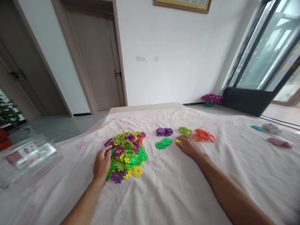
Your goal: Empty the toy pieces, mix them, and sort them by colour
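My left hand (pixel 102 162) rests at the left edge of a mixed pile of plastic interlocking pieces (pixel 127 153), green, yellow, purple, orange and lime. Its fingertips touch the pile; thumb and index finger look apart, with nothing visibly held. Farther right, my right hand (pixel 188 145) lies low over the cloth, fingertips around a yellow disc (pixel 179 141) that is partly covered. Left of that hand is a group of green notched discs (pixel 164 143). Purple pieces (pixel 164 131) sit behind them. Lime pieces (pixel 185 130) and orange pieces (pixel 203 135) form separate groups beyond the right hand.
A pale flowered cloth (pixel 173 187) with wrinkles covers the table. Clear plastic boxes (pixel 30 159) stand at the left. At the right edge lie a pink folded item (pixel 279 142), a blue item (pixel 257 127) and a whitish packet (pixel 272 128).
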The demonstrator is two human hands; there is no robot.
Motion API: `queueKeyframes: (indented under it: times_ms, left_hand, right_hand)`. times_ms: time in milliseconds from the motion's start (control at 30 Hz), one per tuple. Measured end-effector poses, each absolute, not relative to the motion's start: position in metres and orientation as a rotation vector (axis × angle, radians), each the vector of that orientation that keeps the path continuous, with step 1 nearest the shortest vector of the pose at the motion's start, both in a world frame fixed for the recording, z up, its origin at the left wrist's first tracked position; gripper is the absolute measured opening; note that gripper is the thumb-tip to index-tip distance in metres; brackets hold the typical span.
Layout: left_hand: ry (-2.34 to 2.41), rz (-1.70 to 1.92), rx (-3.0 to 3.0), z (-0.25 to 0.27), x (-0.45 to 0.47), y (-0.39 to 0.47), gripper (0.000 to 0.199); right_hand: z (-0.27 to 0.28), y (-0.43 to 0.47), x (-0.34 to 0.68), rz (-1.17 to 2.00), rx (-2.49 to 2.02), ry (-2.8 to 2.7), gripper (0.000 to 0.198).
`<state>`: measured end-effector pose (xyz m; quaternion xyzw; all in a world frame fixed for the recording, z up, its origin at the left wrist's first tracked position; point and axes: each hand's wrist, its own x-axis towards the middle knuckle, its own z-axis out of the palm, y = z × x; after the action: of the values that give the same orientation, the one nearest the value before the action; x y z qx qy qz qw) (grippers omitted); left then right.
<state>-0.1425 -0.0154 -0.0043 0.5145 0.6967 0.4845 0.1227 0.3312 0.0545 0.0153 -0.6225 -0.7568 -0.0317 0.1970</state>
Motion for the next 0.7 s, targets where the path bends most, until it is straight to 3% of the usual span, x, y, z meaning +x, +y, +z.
queueKeyframes:
  times_ms: [267,533,700]
  left_hand:
    - [2.022,1.431,1.491,-0.007,-0.146,-0.016,0.037]
    - [2.051,1.389,1.470,-0.003,-0.144,-0.017,0.037]
    - [2.042,1.380,1.492,-0.004,-0.146,-0.017,0.038]
  right_hand:
    - [0.024,0.048,0.333,-0.024,-1.586,-2.146,0.033]
    - [0.024,0.057,0.348,-0.440,-2.022,-1.653,0.036]
    - [0.030,0.063,0.350,-0.397,-2.184,-1.790,0.035]
